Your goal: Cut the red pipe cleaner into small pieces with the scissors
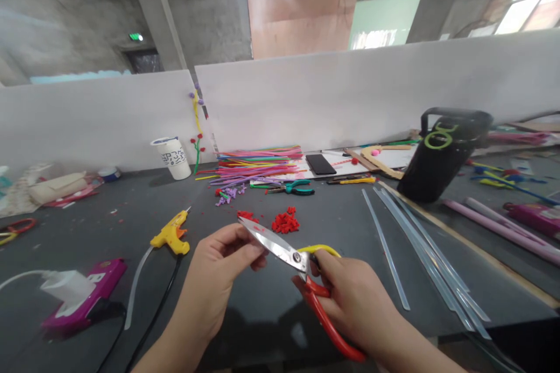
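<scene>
My right hand [350,297] is wrapped round a pair of scissors [280,247] with one red and one yellow handle, blades pointing left and away. My left hand [223,274] is pinched just under the blade tips; whatever lies between its fingertips is hidden. Small red bits cling to the upper blade. Just beyond the scissors sits a pile of short red fuzzy pieces [286,221]. A second, smaller red cluster [247,216] shows behind the blade tips. Farther back lie purple pieces [227,195].
A yellow glue gun [171,234] and a magenta power strip [102,285] are at left. Pipe cleaners [258,166], pliers [297,188], a phone [321,164] and a white cup [172,157] sit at the back. Clear glue sticks [422,256] and a black bottle [441,157] stand right.
</scene>
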Tool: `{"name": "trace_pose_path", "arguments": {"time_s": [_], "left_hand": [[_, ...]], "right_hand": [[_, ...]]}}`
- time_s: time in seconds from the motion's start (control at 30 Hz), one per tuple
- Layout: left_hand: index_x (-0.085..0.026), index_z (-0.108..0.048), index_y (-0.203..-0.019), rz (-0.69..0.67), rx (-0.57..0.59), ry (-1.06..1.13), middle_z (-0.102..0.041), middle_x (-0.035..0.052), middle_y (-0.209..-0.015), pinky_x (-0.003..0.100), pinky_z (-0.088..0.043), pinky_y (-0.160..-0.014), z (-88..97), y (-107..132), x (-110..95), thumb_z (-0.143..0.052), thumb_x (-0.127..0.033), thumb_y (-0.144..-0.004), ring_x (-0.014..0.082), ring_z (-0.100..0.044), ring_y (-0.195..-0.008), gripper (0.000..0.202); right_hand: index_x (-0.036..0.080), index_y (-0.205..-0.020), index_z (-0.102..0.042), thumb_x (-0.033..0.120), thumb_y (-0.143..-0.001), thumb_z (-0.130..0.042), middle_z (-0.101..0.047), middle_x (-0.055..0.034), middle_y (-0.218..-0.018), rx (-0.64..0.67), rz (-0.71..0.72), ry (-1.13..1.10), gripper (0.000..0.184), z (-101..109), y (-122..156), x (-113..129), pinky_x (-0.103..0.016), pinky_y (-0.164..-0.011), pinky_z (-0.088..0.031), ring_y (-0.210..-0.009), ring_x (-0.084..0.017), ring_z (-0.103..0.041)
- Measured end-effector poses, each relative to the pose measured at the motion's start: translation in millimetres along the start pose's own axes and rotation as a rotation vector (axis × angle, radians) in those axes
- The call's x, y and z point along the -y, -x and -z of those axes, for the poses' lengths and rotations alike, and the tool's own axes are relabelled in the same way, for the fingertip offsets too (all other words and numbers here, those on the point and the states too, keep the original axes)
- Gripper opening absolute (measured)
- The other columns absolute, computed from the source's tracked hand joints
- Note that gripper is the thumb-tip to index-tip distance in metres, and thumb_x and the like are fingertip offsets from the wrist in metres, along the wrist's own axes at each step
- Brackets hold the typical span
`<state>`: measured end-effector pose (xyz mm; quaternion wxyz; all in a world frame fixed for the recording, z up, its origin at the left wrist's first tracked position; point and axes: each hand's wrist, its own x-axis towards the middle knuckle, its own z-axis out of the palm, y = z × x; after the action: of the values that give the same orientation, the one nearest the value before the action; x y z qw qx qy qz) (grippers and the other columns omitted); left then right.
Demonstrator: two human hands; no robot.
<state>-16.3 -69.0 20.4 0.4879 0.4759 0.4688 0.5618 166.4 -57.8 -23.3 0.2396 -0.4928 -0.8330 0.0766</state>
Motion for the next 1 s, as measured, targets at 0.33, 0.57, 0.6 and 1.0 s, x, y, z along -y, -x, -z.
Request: {"name": "trace_pose_path", "arguments": {"time_s": [0.33, 0.57, 0.6, 1.0], "left_hand": [[-0.013, -0.059, -0.065, 0.240, 0.254, -0.017, -0.059, -0.0001, -0.057, 0.021, -0.039, -0.053, -9.8, -3, 4, -0.060, -0.017, -0.068, 0.0095, -0.051, -0.052, 0.005], [-0.012, -0.059, -0.063, 0.417, 0.414, -0.018, -0.058, -0.0005, -0.054, 0.021, -0.038, -0.051, -19.4, 1, 10, -0.062, -0.017, -0.065, 0.0079, -0.050, -0.046, 0.006], [-0.012, -0.059, -0.063, 0.429, 0.425, -0.020, -0.058, -0.0002, -0.054, 0.021, -0.038, -0.051, -19.6, 1, 12, -0.062, -0.017, -0.064, 0.0079, -0.051, -0.046, 0.007], [-0.011, -0.060, -0.065, 0.412, 0.431, -0.063, -0.059, -0.0002, -0.054, 0.022, -0.039, -0.050, -19.4, 1, 16, -0.063, -0.018, -0.062, 0.0093, -0.052, -0.048, 0.008]], "right_hand": [[0.018, -0.060, -0.044, 0.030, -0.071, -0.049, -0.036, 0.0069, -0.047, 0.103, -0.255, -0.770, 0.017, 10, -11, 5, -0.018, -0.039, -0.028, -0.040, -0.006, -0.035], [0.017, -0.072, -0.049, 0.031, -0.072, -0.049, -0.038, 0.0101, -0.036, 0.228, -0.309, -1.233, 0.013, 7, -17, 5, -0.016, -0.032, -0.029, -0.029, -0.005, -0.034], [0.017, -0.071, -0.049, 0.029, -0.072, -0.050, -0.040, 0.0099, -0.036, 0.250, -0.296, -1.249, 0.012, 7, -17, 5, -0.015, -0.031, -0.028, -0.029, -0.005, -0.034], [0.017, -0.064, -0.045, 0.027, -0.068, -0.051, -0.043, 0.0088, -0.041, 0.304, -0.313, -1.164, 0.012, 10, -16, 7, -0.014, -0.029, -0.026, -0.028, -0.003, -0.035]]}}
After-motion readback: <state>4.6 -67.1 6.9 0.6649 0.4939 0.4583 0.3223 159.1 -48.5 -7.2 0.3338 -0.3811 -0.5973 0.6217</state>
